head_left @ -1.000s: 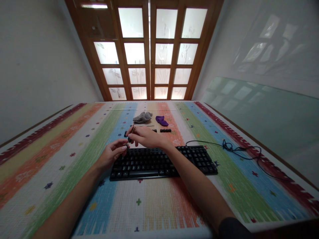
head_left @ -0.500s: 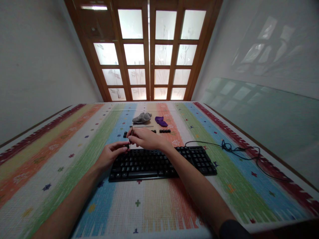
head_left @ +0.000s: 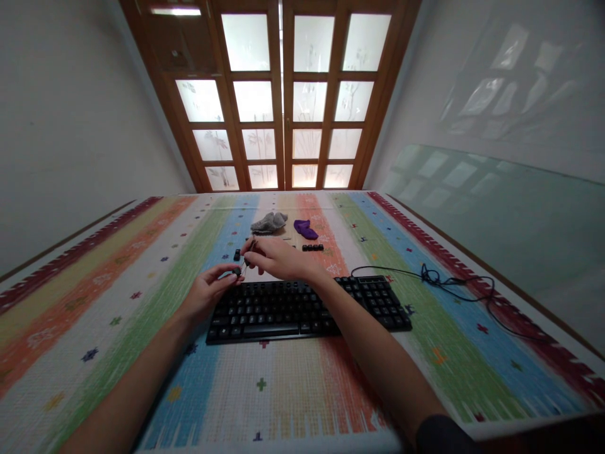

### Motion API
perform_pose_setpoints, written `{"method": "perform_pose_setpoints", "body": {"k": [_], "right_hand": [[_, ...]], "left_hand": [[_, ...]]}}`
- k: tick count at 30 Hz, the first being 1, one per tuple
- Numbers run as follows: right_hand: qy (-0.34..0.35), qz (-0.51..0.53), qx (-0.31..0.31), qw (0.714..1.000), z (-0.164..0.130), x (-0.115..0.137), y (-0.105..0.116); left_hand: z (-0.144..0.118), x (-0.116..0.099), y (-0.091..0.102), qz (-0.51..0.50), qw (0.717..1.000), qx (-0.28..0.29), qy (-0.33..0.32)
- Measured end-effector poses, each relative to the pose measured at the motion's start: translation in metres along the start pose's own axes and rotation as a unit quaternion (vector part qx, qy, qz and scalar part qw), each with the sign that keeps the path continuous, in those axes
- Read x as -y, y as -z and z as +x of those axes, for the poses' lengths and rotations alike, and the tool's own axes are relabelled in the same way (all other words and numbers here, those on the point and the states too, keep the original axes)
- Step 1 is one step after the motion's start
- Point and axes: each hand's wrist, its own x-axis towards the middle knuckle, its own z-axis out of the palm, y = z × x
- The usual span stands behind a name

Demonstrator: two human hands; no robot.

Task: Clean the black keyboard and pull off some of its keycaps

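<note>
A black keyboard [head_left: 302,309] lies on a striped mat, its cable [head_left: 444,280] trailing off to the right. Above the keyboard's far left corner, my right hand [head_left: 278,260] grips a thin tool [head_left: 249,248] whose tip points down toward my left fingers. There my left hand [head_left: 208,293] pinches a small dark keycap [head_left: 236,272] between thumb and forefinger. The fingertips of both hands nearly touch.
Loose black keycaps [head_left: 313,247] lie in a short row behind the keyboard, with one more keycap [head_left: 237,254] at the left. Farther back are a grey cloth [head_left: 269,222] and a purple cloth [head_left: 306,229]. A wooden door with frosted panes stands beyond the mat.
Both hands stay together at the keyboard's far left corner. My left fingertips have shifted slightly up and away with the keycap, and my right hand has barely moved.
</note>
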Motion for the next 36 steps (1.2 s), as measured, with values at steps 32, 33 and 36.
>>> {"method": "perform_pose_setpoints", "body": {"k": [32,33,36], "right_hand": [[0.008,0.178,-0.102,0.979,-0.022,0.022,0.052],[0.008,0.174,-0.105,0.979,-0.023,0.023,0.053],[0.011,0.163,-0.105,0.981,-0.025,0.025,0.056]], "left_hand": [[0.019,-0.004,0.008,0.312,0.908,-0.105,-0.257],[0.023,-0.006,0.008,0.339,0.896,-0.096,-0.27],[0.038,-0.008,0.009,0.426,0.853,-0.055,-0.297]]}}
